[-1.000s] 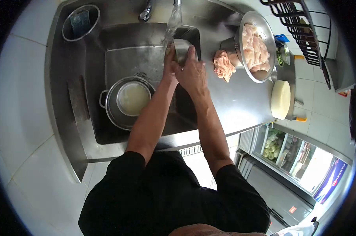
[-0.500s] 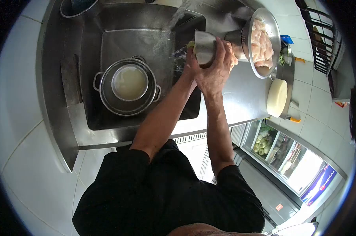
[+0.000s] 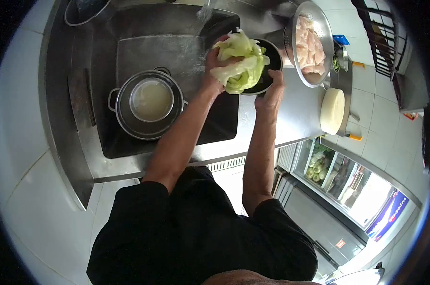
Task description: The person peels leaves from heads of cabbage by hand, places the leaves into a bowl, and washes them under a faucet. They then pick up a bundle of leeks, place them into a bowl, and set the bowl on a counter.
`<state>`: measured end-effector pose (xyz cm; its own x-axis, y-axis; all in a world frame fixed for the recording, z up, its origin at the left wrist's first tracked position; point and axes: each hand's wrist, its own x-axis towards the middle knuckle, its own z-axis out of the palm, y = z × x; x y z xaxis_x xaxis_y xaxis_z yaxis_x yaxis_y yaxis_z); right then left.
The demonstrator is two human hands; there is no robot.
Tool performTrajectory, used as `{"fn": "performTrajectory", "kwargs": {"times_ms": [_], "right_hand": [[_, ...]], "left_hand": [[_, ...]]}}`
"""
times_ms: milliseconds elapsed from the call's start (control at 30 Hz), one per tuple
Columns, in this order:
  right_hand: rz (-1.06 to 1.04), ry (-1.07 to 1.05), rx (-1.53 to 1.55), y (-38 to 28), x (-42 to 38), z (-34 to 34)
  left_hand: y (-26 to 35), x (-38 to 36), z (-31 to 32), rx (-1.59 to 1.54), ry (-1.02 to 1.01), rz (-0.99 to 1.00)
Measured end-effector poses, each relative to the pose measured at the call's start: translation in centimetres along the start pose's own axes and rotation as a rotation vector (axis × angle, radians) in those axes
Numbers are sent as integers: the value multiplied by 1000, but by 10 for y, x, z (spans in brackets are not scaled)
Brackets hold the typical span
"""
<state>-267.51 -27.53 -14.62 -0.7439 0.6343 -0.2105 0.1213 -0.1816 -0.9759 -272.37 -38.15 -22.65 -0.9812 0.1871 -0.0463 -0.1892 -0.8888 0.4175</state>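
My left hand [image 3: 213, 69] is wrapped round a bunch of wet, pale green cabbage leaves [image 3: 241, 64], above the right side of the sink. Some of its fingers are hidden behind the leaves. Close against the leaves, my right hand [image 3: 271, 92] grips the rim of a metal bowl [image 3: 273, 53], thumb over the edge. The bowl is tilted with its mouth facing me, and its inside looks dark. The leaves cover the bowl's left part. Water runs from above into the sink [image 3: 148, 52] behind my hands.
A two-handled pot [image 3: 124, 118] with a smaller bowl of cloudy liquid [image 3: 152, 100] stands in the sink. Right of my hands are a colander [image 3: 325, 33] of raw meat pieces [image 3: 310, 45] and a round pale block [image 3: 332, 111]. A glass-fronted fridge [image 3: 341, 185] stands lower right.
Both hands were together round the metal bowl. Now the left hand is apart from it with the cabbage leaves, and the bowl has turned its mouth towards me in the right hand.
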Motion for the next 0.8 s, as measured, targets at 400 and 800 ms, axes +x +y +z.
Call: {"fn": "performTrajectory", "kwargs": {"times_ms": [400,800], "right_hand": [[-326,98,-114,-22,-9,20],[-669,161,-831,-40,-38,28]], "left_hand": [[17,3,72,1000,-158,795],[9,-17,78,824,-23,776]]}}
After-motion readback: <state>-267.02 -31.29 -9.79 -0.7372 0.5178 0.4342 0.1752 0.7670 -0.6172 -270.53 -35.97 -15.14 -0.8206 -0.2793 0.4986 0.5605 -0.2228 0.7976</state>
